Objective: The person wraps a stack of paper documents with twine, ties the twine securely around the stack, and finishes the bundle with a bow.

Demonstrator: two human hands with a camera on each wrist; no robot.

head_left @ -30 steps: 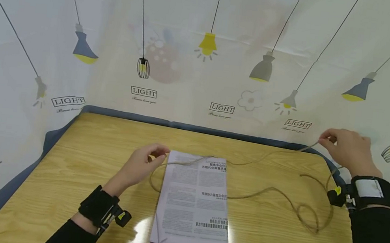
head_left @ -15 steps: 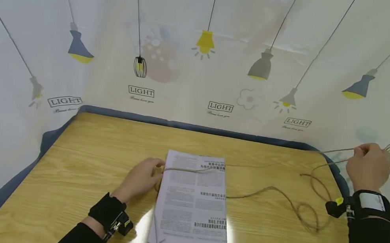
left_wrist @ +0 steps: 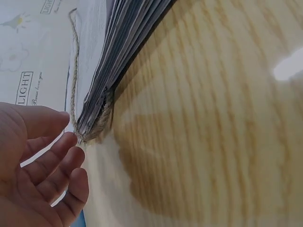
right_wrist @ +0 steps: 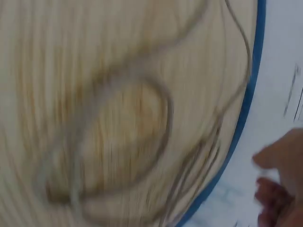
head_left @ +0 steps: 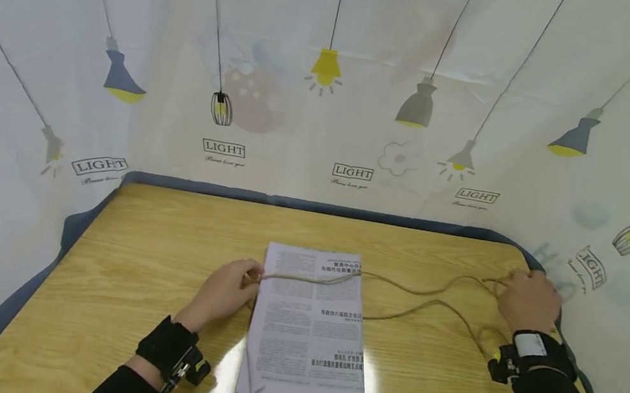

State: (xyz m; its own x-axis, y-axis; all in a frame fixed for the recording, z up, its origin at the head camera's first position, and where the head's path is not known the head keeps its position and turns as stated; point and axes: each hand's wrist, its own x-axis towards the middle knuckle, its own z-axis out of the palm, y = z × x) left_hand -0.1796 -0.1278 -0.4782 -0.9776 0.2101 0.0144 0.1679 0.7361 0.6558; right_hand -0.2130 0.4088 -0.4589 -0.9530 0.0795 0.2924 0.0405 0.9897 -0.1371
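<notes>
A folded stack of newspapers [head_left: 306,336] lies on the wooden table, with a twine [head_left: 306,279] running across its upper part and around its left edge. My left hand [head_left: 227,293] is at that edge, fingertips right at the twine. In the left wrist view, the thumb and loosely bent fingers [left_wrist: 61,151] stand apart beside the twine [left_wrist: 72,90] at the stack's corner. My right hand [head_left: 531,302], back up, is over the table's far right corner beside loose twine. In the right wrist view this hand [right_wrist: 281,179] is blurred, thumb and fingers apart, with no twine visible between them.
Loops of twine [right_wrist: 165,118] lie on the table [head_left: 435,369] to the right of the stack. A white sheet [head_left: 271,173] printed with lamps surrounds the table's back and sides, with a dark blue border [head_left: 348,213] along the edge.
My right hand first went out to the right with the twine, then came down and back left to the table corner. My left hand lowered slightly; the twine across the stack shifted lower.
</notes>
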